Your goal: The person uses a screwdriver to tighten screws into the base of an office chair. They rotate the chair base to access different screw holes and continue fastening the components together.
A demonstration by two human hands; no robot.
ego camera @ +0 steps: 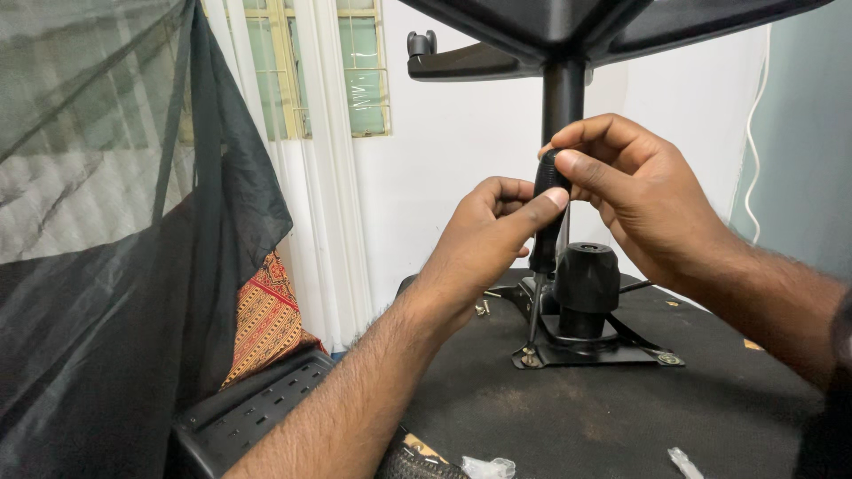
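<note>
Nearest to us lay two crumpled bits of clear plastic [486, 467] at the front edge of the upturned seat underside [550, 408], the dark fabric surface that carried everything. We judged them harmless, though a forearm sweeping across could have knocked them to the floor.

Farther in, our left hand [486, 239] was closed around the black handle of the screwdriver [543, 232], thumb pressed along it. Our right hand [621, 191] was curled over the handle's top, fingers pinching it. The shaft ran down, slightly tilted, to a screw [530, 357] at the near left corner of the black metal mounting plate [612, 353].

The risk we saw lay in that tilt. With the blade not square to the screw, we judged the tip could have ridden out of the head and chewed it, or skidded off onto the fabric and torn it. Pressing hard from above with both hands would have made such a slip sharper.

Beside the plate, loose screws [484, 306] sat on the fabric; we thought a nudge of the left wrist could have sent them rolling off.

Beyond, the gas cylinder column [563, 93] rose to the star base [568, 27] overhead, with a caster socket [421, 43] at one arm's end. That top-heavy mass could have rocked under sideways force.
</note>
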